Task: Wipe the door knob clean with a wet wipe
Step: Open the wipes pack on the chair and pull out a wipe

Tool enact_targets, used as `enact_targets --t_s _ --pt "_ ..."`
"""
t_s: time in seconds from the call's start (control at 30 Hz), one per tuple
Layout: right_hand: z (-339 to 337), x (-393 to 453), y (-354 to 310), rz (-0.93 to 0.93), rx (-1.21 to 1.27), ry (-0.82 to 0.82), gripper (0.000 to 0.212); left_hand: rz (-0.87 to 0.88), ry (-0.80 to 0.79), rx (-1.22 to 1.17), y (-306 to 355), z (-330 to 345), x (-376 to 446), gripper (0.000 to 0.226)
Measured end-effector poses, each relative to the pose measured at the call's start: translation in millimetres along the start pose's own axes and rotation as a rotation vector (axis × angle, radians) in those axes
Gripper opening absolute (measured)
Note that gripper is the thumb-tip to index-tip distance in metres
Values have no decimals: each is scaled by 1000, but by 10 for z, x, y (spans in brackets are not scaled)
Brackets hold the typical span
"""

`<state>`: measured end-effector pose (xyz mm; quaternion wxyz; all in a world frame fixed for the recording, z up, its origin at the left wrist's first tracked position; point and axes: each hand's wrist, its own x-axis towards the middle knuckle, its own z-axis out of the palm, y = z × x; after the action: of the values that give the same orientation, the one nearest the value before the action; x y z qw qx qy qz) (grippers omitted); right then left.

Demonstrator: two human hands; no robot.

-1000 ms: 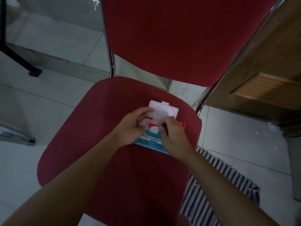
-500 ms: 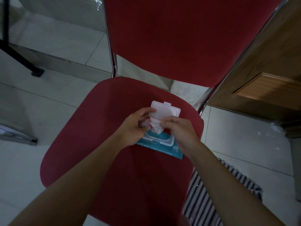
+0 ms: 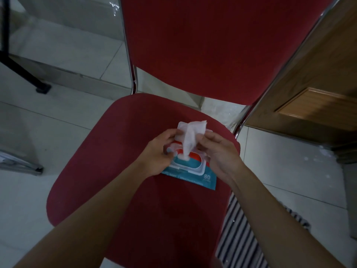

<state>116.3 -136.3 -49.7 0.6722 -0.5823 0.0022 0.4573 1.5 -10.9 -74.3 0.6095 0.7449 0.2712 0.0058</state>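
Note:
A teal and red pack of wet wipes lies on the seat of a red chair, its white flip lid standing open. A white wet wipe rises out of the pack's opening, its lower end still in the slot. My right hand pinches the wipe at its upper right part. My left hand presses down on the left side of the pack, fingers by the lid. No door knob is in view.
The chair's red backrest with chrome frame fills the top. A wooden door stands to the right. A striped mat lies on the white tile floor at lower right. A black stand leg is at far left.
My right hand has pulled the wipe up and out of the pack; a second ago both hands were at the opening and only a small tuft showed.

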Motion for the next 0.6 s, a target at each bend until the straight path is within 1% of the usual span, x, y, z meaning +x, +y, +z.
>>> enact_targets --t_s 0.1,0.17,0.3,0.37,0.43,0.5,0.53,0.6 --pt "-45 -5 -68 31 37 21 15 -12 -8 -1 4 -8 8 54" --pt "-88 -19 -70 58 67 39 16 -39 -23 -18 49 -20 10 60" --pt "-199 -51 -15 94 113 91 20 -98 -55 -171 168 -76 9 63" --pt "-234 -60 10 102 140 107 21 -109 -66 -196 178 -84 5 65" --pt "-232 -75 9 117 173 115 22 -112 -20 -189 178 -52 -4 54" --pt "-236 -93 0 116 207 133 23 -66 90 -68 157 32 -9 39" --pt "-240 -99 -3 113 228 141 24 -35 149 28 135 87 -14 36" --pt "-242 -118 -22 103 258 138 27 -1 228 148 107 197 -40 44"
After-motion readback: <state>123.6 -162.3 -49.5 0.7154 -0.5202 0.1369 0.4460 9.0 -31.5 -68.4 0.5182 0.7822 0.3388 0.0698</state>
